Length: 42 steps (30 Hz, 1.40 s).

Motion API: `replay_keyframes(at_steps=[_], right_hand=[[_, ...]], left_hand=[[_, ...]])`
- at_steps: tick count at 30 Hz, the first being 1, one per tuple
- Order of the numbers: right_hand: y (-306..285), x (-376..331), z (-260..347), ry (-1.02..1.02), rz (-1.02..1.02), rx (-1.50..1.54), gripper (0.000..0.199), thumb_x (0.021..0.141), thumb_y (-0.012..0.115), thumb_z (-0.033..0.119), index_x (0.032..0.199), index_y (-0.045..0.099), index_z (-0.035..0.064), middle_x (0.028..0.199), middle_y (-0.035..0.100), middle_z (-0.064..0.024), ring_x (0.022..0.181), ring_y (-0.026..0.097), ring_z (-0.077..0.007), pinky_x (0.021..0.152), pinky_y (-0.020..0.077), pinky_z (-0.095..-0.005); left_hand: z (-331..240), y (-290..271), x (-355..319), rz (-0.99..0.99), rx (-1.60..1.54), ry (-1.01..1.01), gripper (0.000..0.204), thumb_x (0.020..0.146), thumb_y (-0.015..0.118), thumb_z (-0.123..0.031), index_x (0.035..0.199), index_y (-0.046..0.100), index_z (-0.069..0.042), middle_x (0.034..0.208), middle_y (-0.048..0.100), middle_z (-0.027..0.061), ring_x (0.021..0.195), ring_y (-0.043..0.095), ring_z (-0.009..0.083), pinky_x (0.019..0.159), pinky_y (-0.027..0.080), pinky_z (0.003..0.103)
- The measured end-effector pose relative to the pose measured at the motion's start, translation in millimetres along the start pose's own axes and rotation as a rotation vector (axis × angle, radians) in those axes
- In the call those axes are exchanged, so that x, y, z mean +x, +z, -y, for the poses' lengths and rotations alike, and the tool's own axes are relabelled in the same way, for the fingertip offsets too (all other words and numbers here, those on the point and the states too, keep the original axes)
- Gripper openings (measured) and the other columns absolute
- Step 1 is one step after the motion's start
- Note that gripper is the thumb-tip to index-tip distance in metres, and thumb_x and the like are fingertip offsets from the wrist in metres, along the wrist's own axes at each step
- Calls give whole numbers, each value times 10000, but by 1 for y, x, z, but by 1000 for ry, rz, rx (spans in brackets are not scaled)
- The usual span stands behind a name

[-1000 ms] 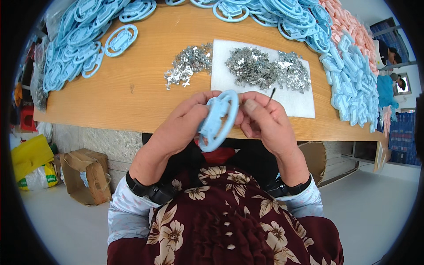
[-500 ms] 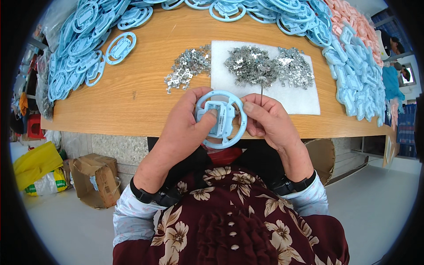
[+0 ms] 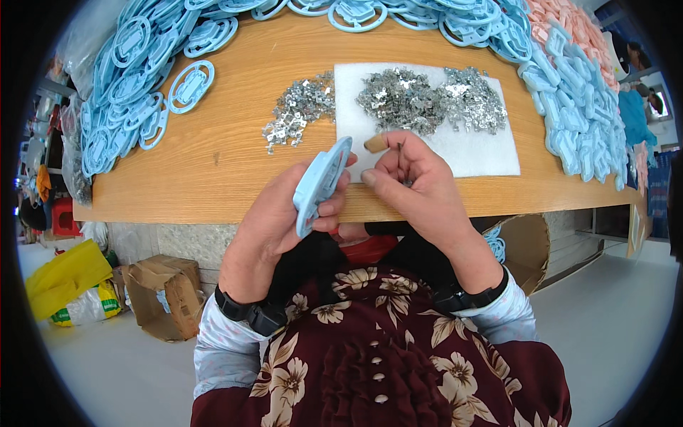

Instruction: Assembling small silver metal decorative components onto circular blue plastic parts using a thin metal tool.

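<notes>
My left hand (image 3: 274, 206) grips a light-blue plastic steering-wheel-shaped part (image 3: 320, 186), thumb on one side and fingers behind. The part is tilted nearly edge-on. To its right, apart from it, is my right hand (image 3: 420, 178), its thumb and index finger spread, the index fingertip wrapped in a tan cover. Its other fingers curl round a thin dark metal tool (image 3: 400, 148), of which only a short bit shows. Small silvery metal clips (image 3: 402, 99) lie heaped beyond the right hand on a white foam sheet (image 3: 491, 160); a looser heap of clips (image 3: 302, 107) lies left of it.
Light-blue wheel-shaped parts (image 3: 131, 78) are piled along the table's left and far edges. On the right are piles of blue oblong parts (image 3: 576, 121) and pink parts (image 3: 569, 32). Cardboard boxes (image 3: 167, 299) stand on the floor below the wooden table (image 3: 228, 128).
My left hand has turned the blue part from face-up to nearly edge-on. My right hand has come off its rim, thumb and index opening, and the tool's upright shaft no longer shows.
</notes>
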State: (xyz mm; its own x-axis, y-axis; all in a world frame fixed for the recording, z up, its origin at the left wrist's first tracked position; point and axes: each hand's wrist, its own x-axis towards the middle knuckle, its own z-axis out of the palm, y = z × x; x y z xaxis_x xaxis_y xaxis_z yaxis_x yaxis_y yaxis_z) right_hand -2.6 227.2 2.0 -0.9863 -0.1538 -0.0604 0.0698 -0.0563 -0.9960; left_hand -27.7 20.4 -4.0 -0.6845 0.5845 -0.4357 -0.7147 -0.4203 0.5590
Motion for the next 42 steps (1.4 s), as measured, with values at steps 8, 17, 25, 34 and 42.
replay_keyframes(at_steps=[8, 17, 25, 34, 42], right_hand=[[5, 9, 6, 63, 94, -180, 236, 908, 752, 106, 1084, 631, 7, 711, 530, 50, 638, 470, -24, 569, 417, -209], [1, 11, 10, 41, 220, -315, 165, 886, 738, 48, 1040, 698, 5, 704, 541, 27, 630, 459, -29, 591, 415, -223], [48, 56, 11, -318, 263, -791, 187, 910, 675, 151, 1067, 699, 53, 857, 661, -129, 779, 657, -330, 664, 509, -409], [88, 94, -22, -696, 338, -1242, 50, 848, 597, 130, 873, 606, 88, 868, 605, -88, 827, 674, -309, 648, 556, -411], [54, 70, 13, -542, 300, -720, 109, 853, 695, 156, 936, 682, 86, 846, 636, -74, 807, 652, -307, 674, 520, -400]], left_hand=[[4, 5, -9, 71, -25, -81, 270, 1061, 482, -218, 1211, 557, -7, 831, 493, -8, 612, 454, 64, 477, 347, 200], [3, -17, -24, 51, 115, -20, 328, 1014, 540, -215, 1258, 557, 4, 1059, 636, 78, 839, 619, 131, 678, 510, 246], [-4, -42, -64, -328, 557, 381, 410, 937, 667, -103, 1312, 534, -5, 1101, 649, 36, 987, 615, 96, 877, 515, 265], [-1, -51, -80, -479, 697, 463, 316, 956, 656, -103, 1255, 585, -30, 1026, 622, 6, 925, 575, 67, 811, 496, 242], [-10, -50, -46, -310, 670, 444, 208, 1092, 477, -217, 1105, 600, -50, 913, 576, -48, 796, 489, 26, 714, 415, 197]])
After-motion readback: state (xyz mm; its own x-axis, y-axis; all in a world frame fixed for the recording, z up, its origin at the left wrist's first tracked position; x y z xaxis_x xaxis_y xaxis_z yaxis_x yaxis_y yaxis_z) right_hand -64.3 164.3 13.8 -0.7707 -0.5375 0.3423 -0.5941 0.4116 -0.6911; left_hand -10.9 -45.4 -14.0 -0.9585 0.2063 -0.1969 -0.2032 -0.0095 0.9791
